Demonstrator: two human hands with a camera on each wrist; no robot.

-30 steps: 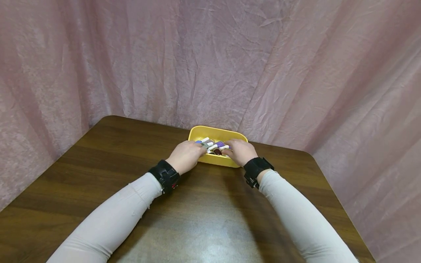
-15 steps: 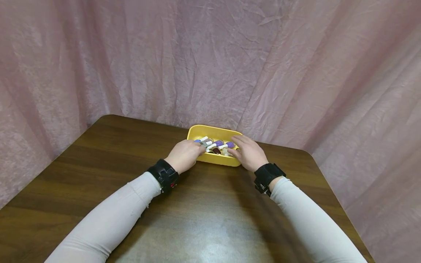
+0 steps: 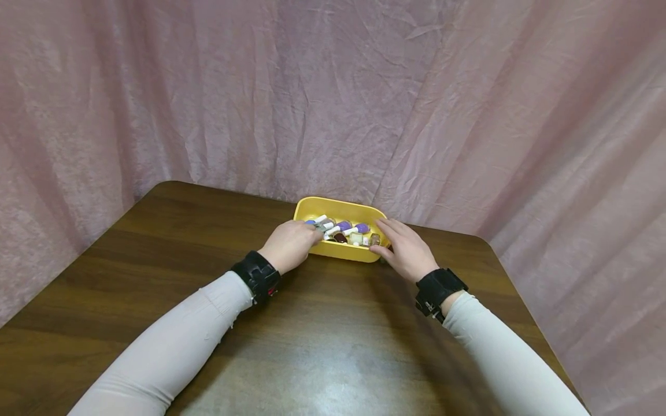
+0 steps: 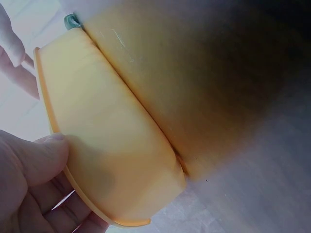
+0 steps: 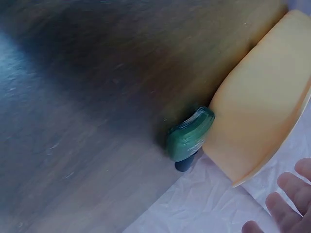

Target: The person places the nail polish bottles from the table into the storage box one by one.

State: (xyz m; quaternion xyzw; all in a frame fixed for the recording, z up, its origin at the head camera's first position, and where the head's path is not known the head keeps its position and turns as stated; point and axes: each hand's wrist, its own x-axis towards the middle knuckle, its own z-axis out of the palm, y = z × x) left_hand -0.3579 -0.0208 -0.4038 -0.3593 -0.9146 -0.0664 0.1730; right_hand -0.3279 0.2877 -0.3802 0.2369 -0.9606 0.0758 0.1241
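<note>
A yellow plastic tub point(image 3: 343, 251) stands at the far side of the table, with several small nail polish bottles lying in it. Among them are purple bottles point(image 3: 362, 228) with white caps, a dark red one point(image 3: 340, 237) and a pale one point(image 3: 356, 238). My left hand point(image 3: 291, 245) grips the tub's near left rim, thumb outside and fingers inside in the left wrist view. My right hand point(image 3: 408, 248) is at the tub's right end, fingers extended and nothing in them. A green bottle with a dark cap point(image 5: 190, 136) lies against the tub's outer wall in the right wrist view.
The brown wooden table point(image 3: 312, 323) extends toward me from the tub. Behind its far edge hangs a pink velvet curtain point(image 3: 333, 104), close to the tub's back. A black band with a camera point(image 3: 439, 289) sits on each wrist.
My right hand has drawn back to the right from over the bottles to the tub's right end, uncovering purple, pale and brown bottles. The left hand has stayed nearly still at the rim.
</note>
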